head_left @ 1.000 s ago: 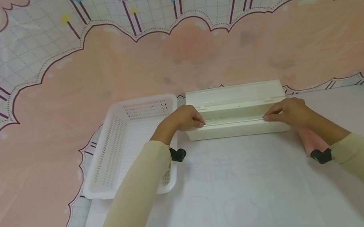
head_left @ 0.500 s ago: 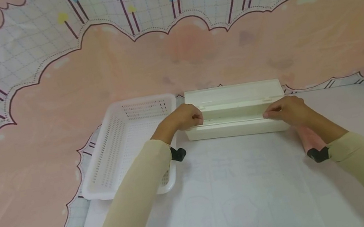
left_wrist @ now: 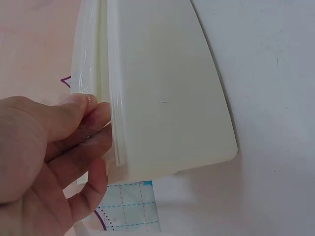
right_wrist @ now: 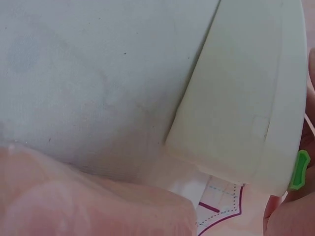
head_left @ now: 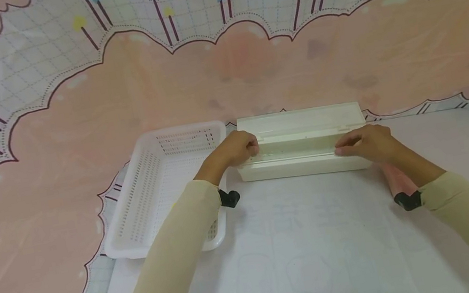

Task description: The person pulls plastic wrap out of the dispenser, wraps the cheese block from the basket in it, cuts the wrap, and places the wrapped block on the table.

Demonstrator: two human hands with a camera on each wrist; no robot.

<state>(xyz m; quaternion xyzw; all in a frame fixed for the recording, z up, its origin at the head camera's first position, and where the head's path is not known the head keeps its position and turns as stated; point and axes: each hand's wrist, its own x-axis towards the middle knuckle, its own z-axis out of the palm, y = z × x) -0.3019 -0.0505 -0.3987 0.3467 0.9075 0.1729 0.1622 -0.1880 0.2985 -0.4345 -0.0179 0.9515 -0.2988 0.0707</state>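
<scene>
A long cream wrap dispenser box (head_left: 304, 167) stands at the back of the table with its lid (head_left: 301, 121) raised. At its left end, my left hand (head_left: 237, 148) has its fingers curled over the opening. The left wrist view shows that thumb and fingers pinching thin, wrinkled clear plastic film (left_wrist: 93, 139). My right hand (head_left: 368, 143) brings thumb and fingers together at the front rim, towards the right end. A small green piece (right_wrist: 299, 170) shows beside those fingers in the right wrist view; what lies between the fingertips is hidden.
A white perforated basket (head_left: 129, 233) stands to the left, partly behind my left sleeve. Under my right wrist lies a pink object (head_left: 398, 180), mostly covered. A white cloth (head_left: 308, 243) covers the table, and a patterned curtain (head_left: 250, 75) hangs behind.
My left hand has shifted slightly left and up along the box. My right hand has moved slightly left along the front rim. The box and basket stay in place.
</scene>
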